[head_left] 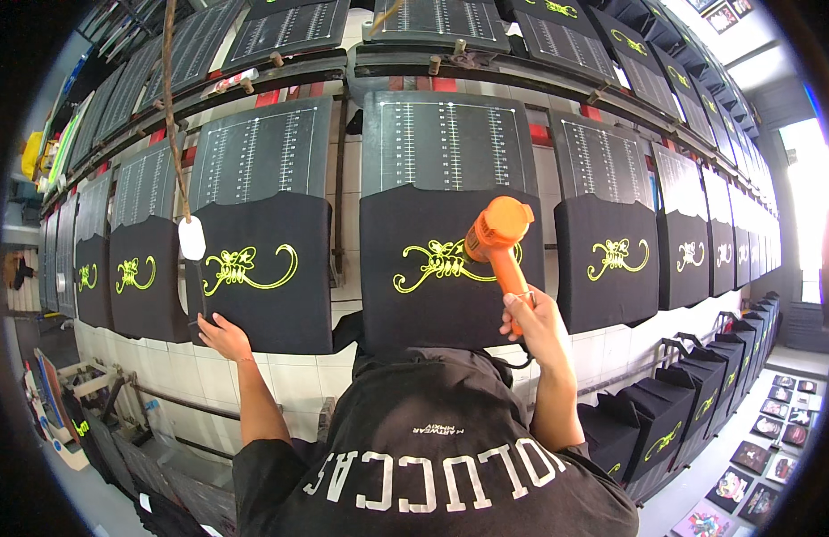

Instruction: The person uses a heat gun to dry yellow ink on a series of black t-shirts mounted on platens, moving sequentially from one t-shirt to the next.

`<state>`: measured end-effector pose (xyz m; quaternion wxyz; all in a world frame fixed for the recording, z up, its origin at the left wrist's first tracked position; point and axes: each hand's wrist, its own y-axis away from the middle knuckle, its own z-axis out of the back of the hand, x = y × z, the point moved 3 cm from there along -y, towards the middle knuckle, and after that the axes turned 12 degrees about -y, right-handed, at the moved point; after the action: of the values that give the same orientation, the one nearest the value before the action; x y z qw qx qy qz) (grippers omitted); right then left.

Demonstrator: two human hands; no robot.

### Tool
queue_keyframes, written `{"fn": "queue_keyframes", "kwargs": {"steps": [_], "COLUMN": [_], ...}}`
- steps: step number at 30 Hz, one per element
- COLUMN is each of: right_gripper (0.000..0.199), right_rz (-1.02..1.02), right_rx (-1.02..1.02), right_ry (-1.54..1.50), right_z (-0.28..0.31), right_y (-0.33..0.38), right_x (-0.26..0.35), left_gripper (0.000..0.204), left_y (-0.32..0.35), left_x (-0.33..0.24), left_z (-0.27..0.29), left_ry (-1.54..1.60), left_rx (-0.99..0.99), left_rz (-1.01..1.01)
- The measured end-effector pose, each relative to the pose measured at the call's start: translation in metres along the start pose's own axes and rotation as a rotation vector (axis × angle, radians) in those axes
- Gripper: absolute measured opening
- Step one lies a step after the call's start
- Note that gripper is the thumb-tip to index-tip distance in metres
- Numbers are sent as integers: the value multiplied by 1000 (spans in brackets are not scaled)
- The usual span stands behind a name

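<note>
Black shirts (437,313) on ruled boards (472,148) in rows above white tiles (177,376)

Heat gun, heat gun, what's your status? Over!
Right hand gripping heat gun. Heat gun partly covering yellow print on middle shirt. Left hand open, near hanging cord. Cord dangles before left shirt.

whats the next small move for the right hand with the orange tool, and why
Probably ease the orange tool a little leftward along the yellow-green print on the black shirt: the right hand grips it by the handle, and in this view its head overlaps the print's right part while the left part lies uncovered.
</note>
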<state>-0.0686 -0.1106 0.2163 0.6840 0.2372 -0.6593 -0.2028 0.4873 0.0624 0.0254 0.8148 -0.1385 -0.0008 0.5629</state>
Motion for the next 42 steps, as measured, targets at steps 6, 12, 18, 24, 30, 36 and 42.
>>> {"fn": "queue_keyframes", "kwargs": {"steps": [6, 12, 18, 24, 30, 36, 42], "right_gripper": [25, 26, 27, 28, 26, 25, 26], "right_rz": [16, 18, 51, 49, 64, 30, 48], "right_rx": [-23, -7, -37, -10, -92, -111, -197], "right_ry": [-62, -110, -72, -123, -75, -155, -92], "right_z": [-10, -45, -70, -81, -81, -75, -72], "right_y": [10, 5, 1, -4, -1, 22, 27], "right_x": [-9, -6, -5, -1, -5, -7, -21], "left_gripper": [50, 48, 48, 48, 48, 48, 50], "left_y": [-2, -3, -2, -5, -6, -5, -6], "left_x": [-3, -1, -6, -2, -1, -3, -1], "left_z": [0, 3, 10, 6, 5, 8, 6], "left_ry": [-14, -38, -24, -59, -45, -44, -41], "left_rx": [13, -10, 25, 24, 23, 38, 39], "left_rz": [-40, -38, -25, -28, -34, -22, -31]}}
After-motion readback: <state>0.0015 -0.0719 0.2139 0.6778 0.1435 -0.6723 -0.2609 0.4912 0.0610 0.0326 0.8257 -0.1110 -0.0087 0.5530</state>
